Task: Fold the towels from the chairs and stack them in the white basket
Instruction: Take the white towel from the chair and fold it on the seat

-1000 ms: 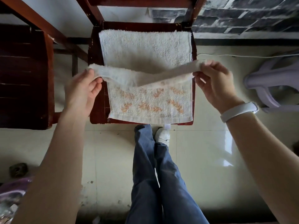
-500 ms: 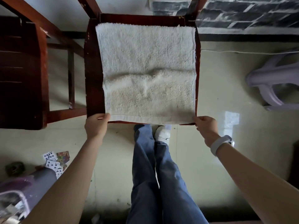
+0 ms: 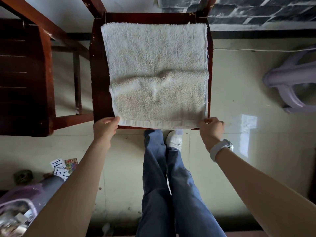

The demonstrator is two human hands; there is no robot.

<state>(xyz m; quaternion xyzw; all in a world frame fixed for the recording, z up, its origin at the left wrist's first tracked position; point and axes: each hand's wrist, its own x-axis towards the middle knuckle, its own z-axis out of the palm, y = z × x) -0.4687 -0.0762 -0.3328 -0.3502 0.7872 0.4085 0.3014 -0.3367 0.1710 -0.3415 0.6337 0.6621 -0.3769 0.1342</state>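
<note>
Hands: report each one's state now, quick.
Left hand: closed on the towel's near left corner.
Right hand: closed on its near right corner.

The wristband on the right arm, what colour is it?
White. The wristband shows clearly in the head view.

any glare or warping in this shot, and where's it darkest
Head view: a bright window-like glare patch sits on the glossy floor tile right of the right hand; wide-angle distortion splays the chair rails outward; the towel is evenly lit and sharp; the neighbouring chair on the left and the bottom edge fall into deep shadow.
</note>
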